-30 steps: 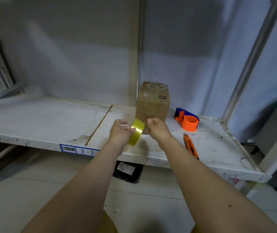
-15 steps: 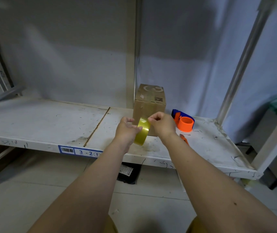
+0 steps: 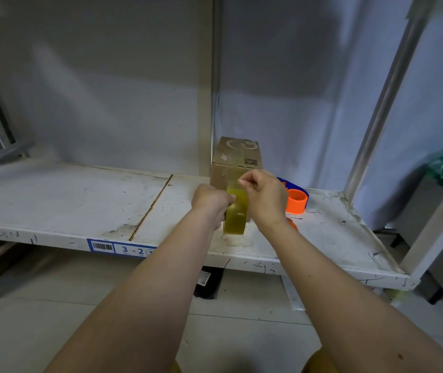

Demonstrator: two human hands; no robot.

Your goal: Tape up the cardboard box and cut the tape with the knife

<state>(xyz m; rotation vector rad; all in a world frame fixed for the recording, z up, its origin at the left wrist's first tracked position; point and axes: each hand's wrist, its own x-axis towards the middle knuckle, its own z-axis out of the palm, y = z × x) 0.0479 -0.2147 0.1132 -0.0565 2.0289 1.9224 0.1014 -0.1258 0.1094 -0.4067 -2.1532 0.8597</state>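
Note:
A small brown cardboard box [image 3: 237, 157] stands upright on the white shelf [image 3: 67, 205], against the back post. In front of it my left hand [image 3: 209, 201] grips a yellowish roll of clear tape [image 3: 235, 218]. My right hand [image 3: 264, 196] pinches the tape's free end just above the roll, and a short strip is drawn up in front of the box's near face. The orange knife [image 3: 294, 224] lies on the shelf behind my right wrist, mostly hidden by it.
An orange and blue tape dispenser [image 3: 295, 200] sits on the shelf right of the box. A metal post [image 3: 384, 92] rises at the shelf's right end. A dark packet [image 3: 208, 282] lies on the floor under the shelf. A barcode label [image 3: 120, 247] marks the front edge.
Both hands have moved up and forward toward the box. My right hand has taken the tape's end and pulled a short strip up from the roll.

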